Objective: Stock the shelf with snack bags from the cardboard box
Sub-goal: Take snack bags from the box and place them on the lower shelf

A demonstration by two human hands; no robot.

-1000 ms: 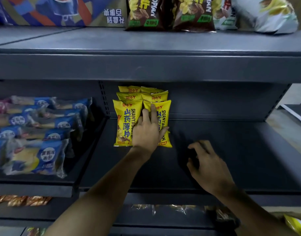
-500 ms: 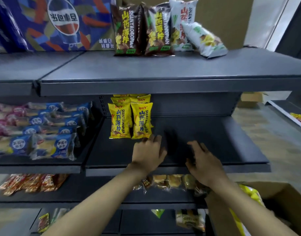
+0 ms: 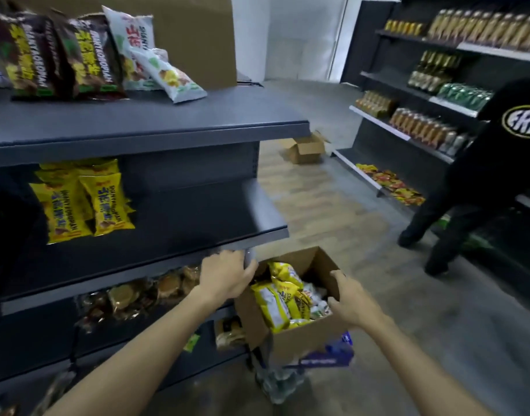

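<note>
An open cardboard box (image 3: 299, 340) stands on the floor at the shelf's right end, with several yellow snack bags (image 3: 283, 292) inside. Stocked yellow snack bags (image 3: 83, 199) stand in rows at the left of the dark middle shelf (image 3: 197, 217). My left hand (image 3: 227, 276) hovers by that shelf's front edge, just above the box's left side, fingers curled and holding nothing. Over the box's right rim floats my right hand (image 3: 352, 298), fingers spread and empty.
Brown and white snack bags (image 3: 86, 55) sit on the top shelf. Wrapped pastries (image 3: 143, 292) fill the shelf below. A person in black (image 3: 480, 175) bends at the opposite shelving on the right. A second small box (image 3: 305, 148) lies on the floor further down the aisle.
My view swung right and down from the shelf to the box. My left hand left the stocked yellow bags and both hands came back over the cardboard box.
</note>
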